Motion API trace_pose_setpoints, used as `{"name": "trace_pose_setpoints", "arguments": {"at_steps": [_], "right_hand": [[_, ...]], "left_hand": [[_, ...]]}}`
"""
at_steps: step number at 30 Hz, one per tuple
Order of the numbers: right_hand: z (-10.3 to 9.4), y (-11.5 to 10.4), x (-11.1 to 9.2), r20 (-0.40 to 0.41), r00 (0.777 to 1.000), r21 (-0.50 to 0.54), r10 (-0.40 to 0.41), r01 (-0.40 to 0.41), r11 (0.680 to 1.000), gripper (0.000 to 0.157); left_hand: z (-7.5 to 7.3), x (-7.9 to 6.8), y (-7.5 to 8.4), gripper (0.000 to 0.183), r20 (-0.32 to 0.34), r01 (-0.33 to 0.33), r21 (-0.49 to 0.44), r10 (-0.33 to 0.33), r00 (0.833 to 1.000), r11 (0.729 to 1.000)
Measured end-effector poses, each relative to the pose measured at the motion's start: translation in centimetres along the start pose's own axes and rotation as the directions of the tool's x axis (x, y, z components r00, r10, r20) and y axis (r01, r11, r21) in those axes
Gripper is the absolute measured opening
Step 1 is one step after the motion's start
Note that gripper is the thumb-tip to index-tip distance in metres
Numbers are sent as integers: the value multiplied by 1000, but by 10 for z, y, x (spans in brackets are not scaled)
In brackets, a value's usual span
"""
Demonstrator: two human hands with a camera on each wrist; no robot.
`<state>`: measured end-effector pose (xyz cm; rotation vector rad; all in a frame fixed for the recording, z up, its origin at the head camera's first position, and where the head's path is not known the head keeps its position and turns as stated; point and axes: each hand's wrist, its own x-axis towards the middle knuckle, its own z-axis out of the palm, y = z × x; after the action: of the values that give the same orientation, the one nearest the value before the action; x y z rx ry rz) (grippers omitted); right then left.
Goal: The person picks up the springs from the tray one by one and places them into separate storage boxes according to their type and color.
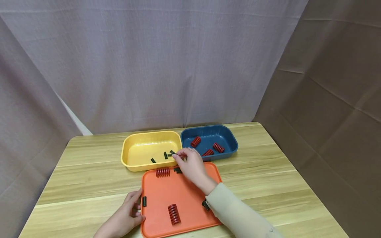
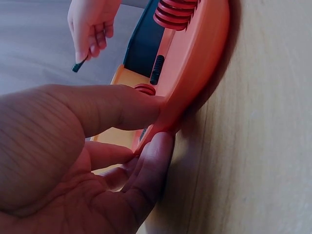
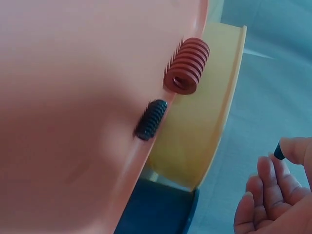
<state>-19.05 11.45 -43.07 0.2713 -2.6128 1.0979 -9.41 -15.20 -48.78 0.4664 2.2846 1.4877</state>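
My right hand (image 1: pixel 191 167) pinches a small dark spring (image 3: pixel 279 151) between thumb and forefinger, raised above the right end of the yellow bin (image 1: pixel 143 147). With thumb and fingers, my left hand (image 1: pixel 126 213) grips the left rim of the orange tray (image 1: pixel 160 198). On the tray lie a red spring (image 1: pixel 163 172) by the far rim and another red spring (image 1: pixel 174 214) near the front. Small dark springs lie there too: one (image 1: pixel 144 201) at the left rim, one (image 3: pixel 150 120) at the far rim, and one (image 1: pixel 205 205) partly hidden by my right sleeve.
Behind the tray, the yellow bin holds several small dark springs, including one dark spring (image 1: pixel 165 155). The blue bin (image 1: pixel 229 140) touches its right side and contains red springs, one of them a red spring (image 1: pixel 218 147). Grey curtains (image 1: pixel 148 66) hang behind the wooden table (image 1: pixel 268 185).
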Motion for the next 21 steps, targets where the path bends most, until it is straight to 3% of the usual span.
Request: {"name": "trace_pose_setpoints", "arguments": {"at_steps": [7,14,21], "right_hand": [[21,-5,9,-28,1000,-24,-13,13,1000,16],[40,-5,17,7,1000,-85,-19,20,996,18],[48,1,25,20,999,-136,-27,29,990,17]], "left_hand": [[0,1,0,89,-1,2,-7,-2,1000,1000],[1,0,-2,89,-5,1,-11,-1,1000,1000],[1,1,-3,89,-13,-11,-19,10,1000,1000]]}}
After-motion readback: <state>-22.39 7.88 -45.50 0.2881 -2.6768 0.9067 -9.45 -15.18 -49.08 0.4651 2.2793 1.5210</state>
